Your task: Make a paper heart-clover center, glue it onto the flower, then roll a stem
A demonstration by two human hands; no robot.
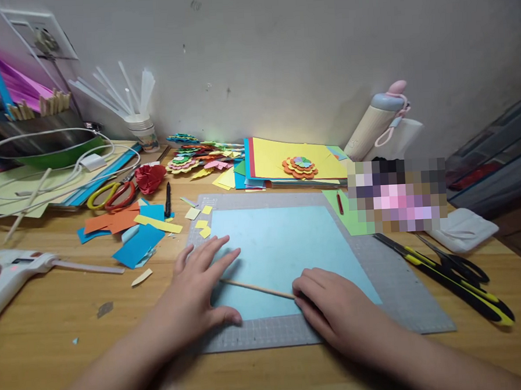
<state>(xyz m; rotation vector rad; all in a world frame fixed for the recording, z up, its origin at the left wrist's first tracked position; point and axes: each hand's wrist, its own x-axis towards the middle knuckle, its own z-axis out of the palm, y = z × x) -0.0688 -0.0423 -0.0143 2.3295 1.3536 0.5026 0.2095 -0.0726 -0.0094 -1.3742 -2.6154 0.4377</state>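
Note:
A thin wooden stick [259, 289] lies slantwise over the lower part of a light blue paper sheet [285, 246]. The sheet rests on a grey cutting mat [268, 334]. At the stick's left end is my left hand [204, 282], its fingers spread and its thumb apart; whether the palm touches the stick is hidden. My right hand [331, 305] has its fingers curled together around the right end of the stick, which disappears beneath them. Small yellow paper scraps [204, 227] lie by the sheet's upper left corner.
Left are a hot glue gun [20, 268], blue paper scraps [138, 246], a black pen [168, 200] and scissors [112, 195]. Right are a utility knife [457, 283] and black scissors [458, 264]. Behind the mat stand stacked coloured paper [276, 156] and a bottle [373, 125].

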